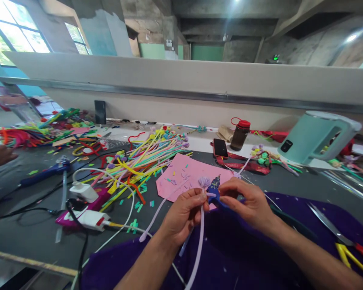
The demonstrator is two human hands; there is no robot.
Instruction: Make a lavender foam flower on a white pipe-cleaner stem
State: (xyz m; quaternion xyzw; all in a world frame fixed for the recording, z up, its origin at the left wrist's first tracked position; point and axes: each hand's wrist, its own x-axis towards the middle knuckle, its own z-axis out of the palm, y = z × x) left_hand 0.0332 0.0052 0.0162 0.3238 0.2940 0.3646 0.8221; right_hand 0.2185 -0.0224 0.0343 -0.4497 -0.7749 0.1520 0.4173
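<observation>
My left hand (pixel 184 213) pinches a lavender pipe-cleaner flower (pixel 203 182) just below its fluffy head, and its long stem (pixel 199 249) hangs toward my lap. Right against it is a blue hot glue gun (pixel 213 193), its nozzle pointing up and away. My right hand (pixel 245 199) is closed at the gun's right side, thumb and fingers by its blue body; part of the grip is hidden. A lavender strand crosses in front of the gun. Under both hands lies dark purple cloth (pixel 230 249), and a pink sheet (pixel 178 173) with small scraps is just beyond.
Many coloured pipe cleaners (pixel 151 153) are heaped beyond the power strip (pixel 84 209). Another glue gun (pixel 45 175) lies left, near another person's hand (pixel 0 155). Scissors (pixel 332 225) sit at right. A phone (pixel 220 148), a bottle (pixel 240 135) and a mint kettle (pixel 311 137) stand behind.
</observation>
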